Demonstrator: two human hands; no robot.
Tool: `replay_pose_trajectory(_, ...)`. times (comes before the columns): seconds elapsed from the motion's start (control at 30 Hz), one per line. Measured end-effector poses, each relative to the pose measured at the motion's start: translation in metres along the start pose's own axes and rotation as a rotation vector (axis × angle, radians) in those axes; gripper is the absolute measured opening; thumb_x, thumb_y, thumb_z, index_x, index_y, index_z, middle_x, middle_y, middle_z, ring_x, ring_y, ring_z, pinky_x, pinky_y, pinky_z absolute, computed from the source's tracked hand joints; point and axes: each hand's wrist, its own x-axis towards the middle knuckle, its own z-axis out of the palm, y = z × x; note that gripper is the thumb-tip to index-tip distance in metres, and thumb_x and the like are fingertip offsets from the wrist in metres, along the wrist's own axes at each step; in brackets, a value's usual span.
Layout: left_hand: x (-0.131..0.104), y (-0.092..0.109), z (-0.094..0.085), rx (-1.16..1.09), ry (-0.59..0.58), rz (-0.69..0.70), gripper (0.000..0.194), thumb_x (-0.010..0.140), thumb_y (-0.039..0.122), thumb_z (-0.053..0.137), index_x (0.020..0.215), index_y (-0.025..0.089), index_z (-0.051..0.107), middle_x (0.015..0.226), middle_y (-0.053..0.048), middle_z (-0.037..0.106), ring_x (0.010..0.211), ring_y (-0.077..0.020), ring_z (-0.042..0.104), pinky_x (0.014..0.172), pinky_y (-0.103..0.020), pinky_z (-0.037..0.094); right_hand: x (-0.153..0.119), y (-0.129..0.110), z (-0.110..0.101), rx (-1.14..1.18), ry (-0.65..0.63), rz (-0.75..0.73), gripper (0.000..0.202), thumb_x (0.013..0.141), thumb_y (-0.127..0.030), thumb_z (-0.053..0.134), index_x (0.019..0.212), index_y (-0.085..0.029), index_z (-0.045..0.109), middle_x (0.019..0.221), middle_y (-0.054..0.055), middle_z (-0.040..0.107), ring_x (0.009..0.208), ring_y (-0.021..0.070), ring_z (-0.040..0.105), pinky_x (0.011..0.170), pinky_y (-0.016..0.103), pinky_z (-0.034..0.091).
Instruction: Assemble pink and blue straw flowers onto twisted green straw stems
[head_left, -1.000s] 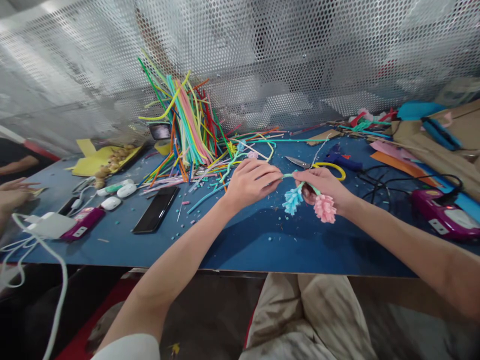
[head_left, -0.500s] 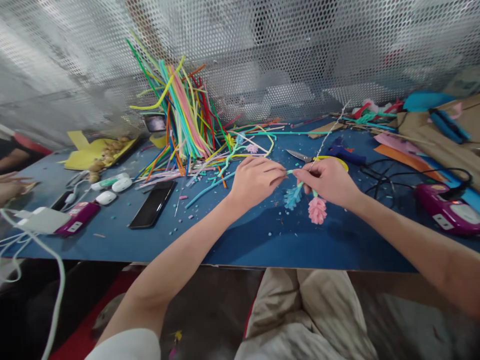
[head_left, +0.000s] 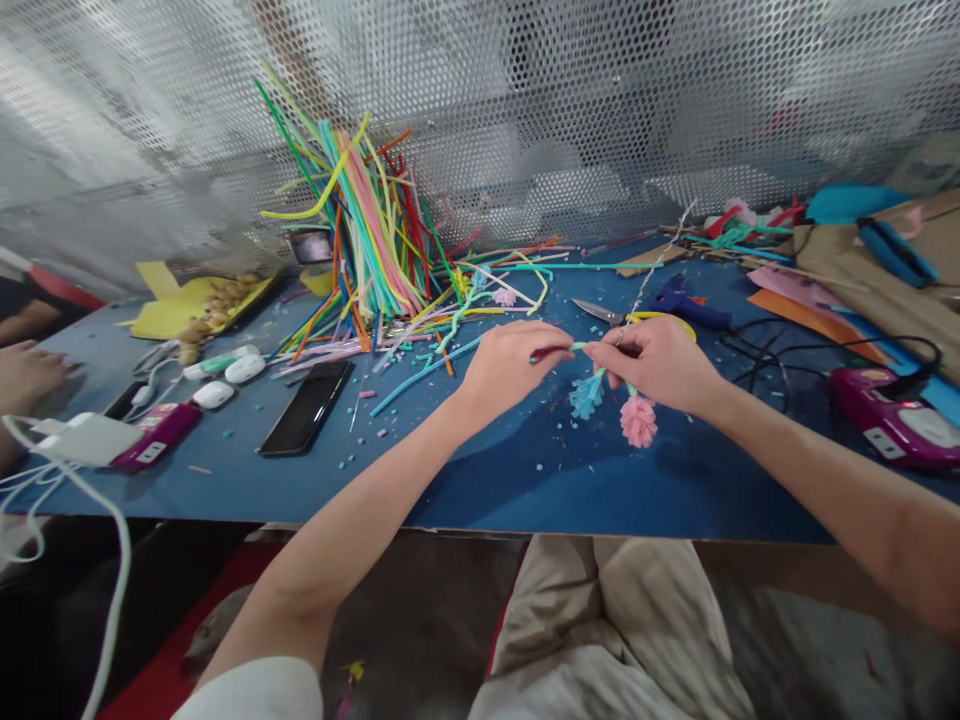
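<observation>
My left hand [head_left: 517, 362] pinches one end of a short pale green pipe cleaner [head_left: 578, 347] that stretches across to my right hand. My right hand [head_left: 654, 362] is closed on the other end of it. Below the right fingers hang a light blue pipe-cleaner flower [head_left: 587, 394] and a pink pipe-cleaner flower [head_left: 638, 420] on green stems. A thin twisted whitish wire [head_left: 660, 262] sticks up and away from that same hand. Scissors [head_left: 598, 311] with yellow handles lie just behind the right hand, partly covered by it.
A big bundle of coloured pipe cleaners [head_left: 371, 220] stands at the back against the perforated metal panel [head_left: 570, 120]. A black phone [head_left: 306, 408] lies left. Purple power strips [head_left: 157, 436] and cables flank both sides. A blue glue gun [head_left: 694, 303] lies behind my right hand. Another person's hand [head_left: 30, 378] rests far left.
My left fingers have shifted slightly on the green pipe cleaner, and the flowers swung a little right. At far left, the other person's hand has moved.
</observation>
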Motion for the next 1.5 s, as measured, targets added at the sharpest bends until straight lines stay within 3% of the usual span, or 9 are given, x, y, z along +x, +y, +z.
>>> replay_pose_trajectory(0.43,0.003,0.003,-0.005,-0.082,-0.057,-0.070,0.013,0.092,0.021,0.065,0.092,0.021,0.078,0.093,-0.002,0.078,0.085,-0.0139,0.071,0.078,-0.026,0.053,0.001,-0.001,0.001,-0.039,-0.002,0.001,0.045,0.091,-0.044,0.061,0.054,-0.019,0.061,0.053,0.000,0.064,0.042,0.0085,0.048,0.044,0.027,0.037)
replay_pose_trajectory(0.63,0.005,0.005,-0.008,-0.068,-0.106,-0.091,0.011,0.091,0.023,0.067,0.089,0.019,0.077,0.089,-0.002,0.076,0.083,-0.0135,0.069,0.079,-0.027,0.052,0.000,-0.002,0.000,-0.069,-0.034,-0.023,0.040,0.092,-0.041,0.061,0.058,-0.020,0.065,0.050,-0.002,0.062,0.037,0.0066,0.043,0.041,0.026,0.032)
replay_pose_trajectory(0.9,0.004,-0.002,-0.014,-0.407,-0.237,-0.316,0.025,0.090,0.037,0.067,0.101,0.016,0.076,0.090,-0.005,0.076,0.075,-0.0129,0.068,0.073,-0.026,0.055,0.000,-0.002,-0.004,-0.033,-0.023,-0.028,0.038,0.092,-0.042,0.062,0.062,-0.019,0.068,0.052,-0.001,0.064,0.039,0.0070,0.044,0.041,0.027,0.032)
replay_pose_trajectory(1.0,0.004,-0.004,-0.014,-0.435,-0.261,-0.345,0.028,0.090,0.039,0.067,0.102,0.015,0.075,0.086,-0.005,0.075,0.069,-0.0116,0.066,0.068,-0.025,0.054,0.001,-0.001,-0.006,-0.026,-0.024,-0.035,0.038,0.092,-0.042,0.062,0.062,-0.019,0.069,0.052,-0.001,0.064,0.040,0.0067,0.043,0.041,0.026,0.032)
replay_pose_trajectory(1.5,0.000,0.003,-0.006,-0.069,-0.051,-0.045,0.020,0.096,0.031,0.060,0.091,0.016,0.073,0.082,-0.003,0.073,0.064,-0.0093,0.060,0.064,-0.024,0.048,0.001,0.001,-0.004,0.006,-0.032,-0.035,0.037,0.092,-0.042,0.062,0.064,-0.019,0.070,0.052,-0.002,0.063,0.039,0.0063,0.041,0.040,0.025,0.032)
